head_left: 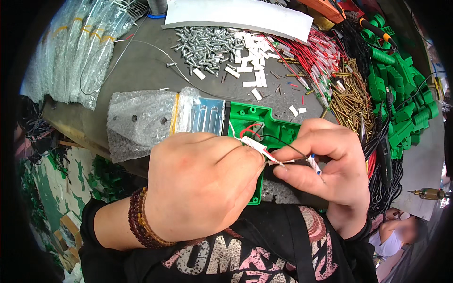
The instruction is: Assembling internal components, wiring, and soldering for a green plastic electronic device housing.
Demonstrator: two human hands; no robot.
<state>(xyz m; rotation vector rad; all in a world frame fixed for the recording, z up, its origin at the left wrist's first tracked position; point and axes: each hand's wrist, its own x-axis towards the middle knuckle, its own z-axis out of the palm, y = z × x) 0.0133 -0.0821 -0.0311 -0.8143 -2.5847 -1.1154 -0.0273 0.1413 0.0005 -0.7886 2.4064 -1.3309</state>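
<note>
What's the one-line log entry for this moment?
left hand: at white sleeve, fingertips hidden | right hand: thumb and forefinger at wire tip, grip unclear | beneath: green housing | beyond: silver screws

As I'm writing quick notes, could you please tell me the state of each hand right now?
Left hand: closed beside the white-sleeved wire; what it grips is hidden.
Right hand: closed, apparently pinching a small white strip.

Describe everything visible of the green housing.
The green housing looks like molded plastic: a hollow, walled shell with round bosses near its upper edge. It lies open side up beside a silver metal piece. A red wire and black wire show over its cavity. The left hand and right hand partly hide it; contact is unclear.
</note>
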